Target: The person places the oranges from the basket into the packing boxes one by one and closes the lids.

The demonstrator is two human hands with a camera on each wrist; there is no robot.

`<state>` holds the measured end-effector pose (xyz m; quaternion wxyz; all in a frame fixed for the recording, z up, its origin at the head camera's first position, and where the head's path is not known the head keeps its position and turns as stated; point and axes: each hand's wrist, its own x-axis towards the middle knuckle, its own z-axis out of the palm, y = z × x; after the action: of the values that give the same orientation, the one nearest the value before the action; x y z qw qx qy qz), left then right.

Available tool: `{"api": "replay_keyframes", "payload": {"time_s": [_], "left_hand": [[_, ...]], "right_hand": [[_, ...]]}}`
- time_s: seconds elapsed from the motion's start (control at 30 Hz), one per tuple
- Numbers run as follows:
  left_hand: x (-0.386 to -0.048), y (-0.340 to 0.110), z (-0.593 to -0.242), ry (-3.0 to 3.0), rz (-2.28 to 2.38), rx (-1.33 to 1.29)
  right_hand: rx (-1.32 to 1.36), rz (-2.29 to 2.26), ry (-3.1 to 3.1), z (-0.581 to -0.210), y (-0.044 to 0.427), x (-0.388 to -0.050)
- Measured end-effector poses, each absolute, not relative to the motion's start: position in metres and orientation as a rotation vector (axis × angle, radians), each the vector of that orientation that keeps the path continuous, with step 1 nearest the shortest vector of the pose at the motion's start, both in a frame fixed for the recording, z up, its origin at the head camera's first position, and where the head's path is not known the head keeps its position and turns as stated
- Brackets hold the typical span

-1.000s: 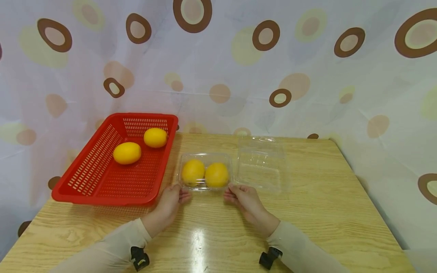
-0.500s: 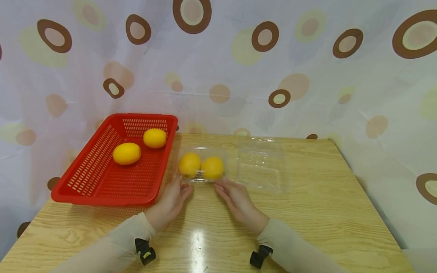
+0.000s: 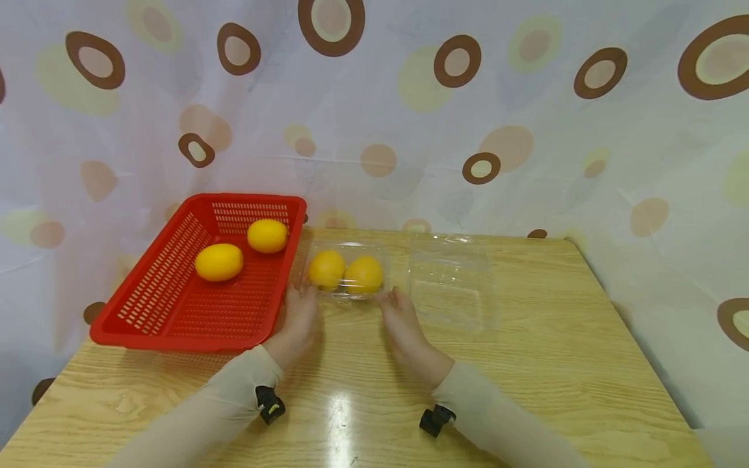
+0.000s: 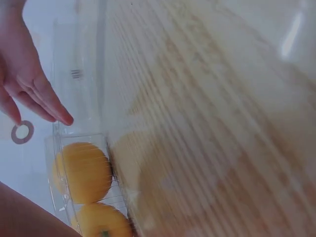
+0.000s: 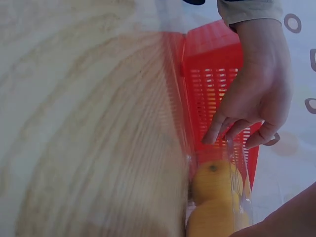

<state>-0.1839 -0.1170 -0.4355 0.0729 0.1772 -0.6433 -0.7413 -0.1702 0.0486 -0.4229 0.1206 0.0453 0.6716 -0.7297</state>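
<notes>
Two yellow fruits [image 3: 326, 270] [image 3: 364, 274] sit side by side in a clear plastic container [image 3: 351, 298] on the table. At its near left corner is my left hand [image 3: 297, 318], its fingers loosely bent at the container's end in the right wrist view [image 5: 261, 91]. My right hand [image 3: 405, 328] is at the near right corner. In the left wrist view its fingers [image 4: 47, 96] are nearly straight beside the container's end [image 4: 79, 136]. Neither hand is curled round the container.
A red basket [image 3: 272, 318] with two yellow fruits [image 3: 219, 262] [image 3: 267, 236] stands on the left, close by my left hand. Another clear container [image 3: 447, 296], open, lies to the right on the wooden table [image 3: 556, 338]. A patterned curtain [image 3: 421, 188] hangs behind.
The container with the two fruits has moved back, away from me, and slightly left. Both my hands have moved back with it. The basket and the other container have stayed put.
</notes>
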Motion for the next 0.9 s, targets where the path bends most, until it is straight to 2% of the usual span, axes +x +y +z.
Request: {"api": "replay_keyframes", "payload": {"time_s": [0.3,0.9], "left_hand": [[-0.205,-0.099,-0.430,-2.018,-1.937,0.658],[-0.244,-0.084,-0.431,-1.919,-1.926,0.773]], "right_hand": [[0.135,-2.005,2.032,-0.413,0.049,-0.187],[0.302,-2.006,1.979,-0.403,0.043,-0.231]]}}
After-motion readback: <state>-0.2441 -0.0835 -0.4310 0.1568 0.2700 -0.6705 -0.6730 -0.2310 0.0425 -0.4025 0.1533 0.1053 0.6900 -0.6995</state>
